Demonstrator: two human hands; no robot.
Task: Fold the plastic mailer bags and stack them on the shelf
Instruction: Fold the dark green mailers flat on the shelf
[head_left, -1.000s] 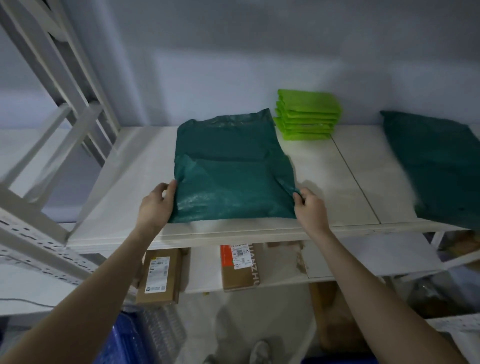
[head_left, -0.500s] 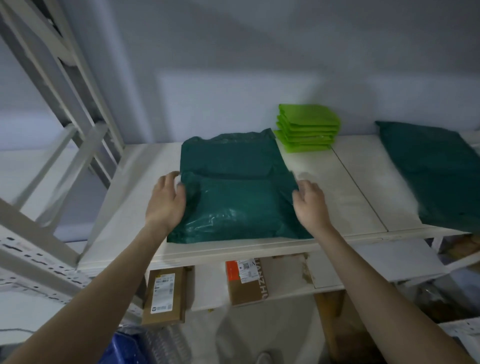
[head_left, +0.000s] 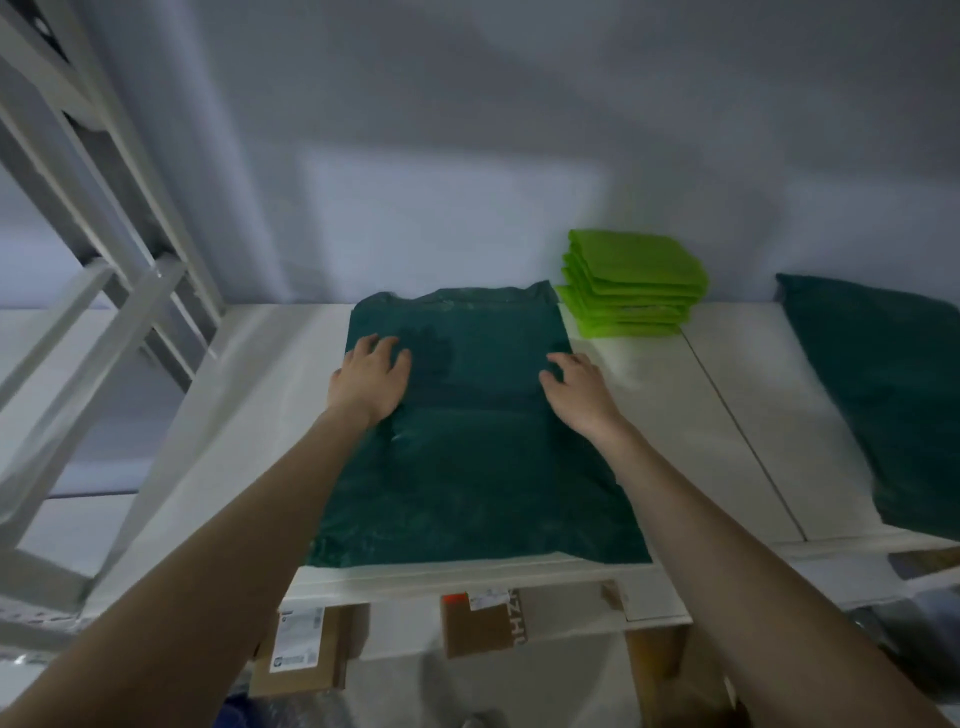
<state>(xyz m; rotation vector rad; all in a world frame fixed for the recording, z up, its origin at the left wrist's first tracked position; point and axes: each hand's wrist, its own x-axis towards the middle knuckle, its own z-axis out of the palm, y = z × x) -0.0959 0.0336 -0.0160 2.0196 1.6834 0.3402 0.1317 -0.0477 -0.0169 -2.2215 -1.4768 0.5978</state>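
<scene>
A dark green mailer bag (head_left: 478, 467) lies flat on the white shelf (head_left: 675, 415), folded over on itself. My left hand (head_left: 371, 376) rests palm down on the bag's far left part, fingers spread. My right hand (head_left: 576, 387) presses flat on its far right edge, fingers apart. Neither hand grips anything. A stack of several folded bright green mailer bags (head_left: 631, 283) stands against the wall, just right of the bag's far corner.
A pile of unfolded dark green bags (head_left: 883, 395) lies at the shelf's right end. White rack struts (head_left: 119, 291) rise at the left. On the lower shelf sit cardboard boxes (head_left: 298, 649) and another labelled box (head_left: 483, 621).
Both hands carried the bag's near edge away from me, let it go and now lie flat on the far half. The view has tilted down.
</scene>
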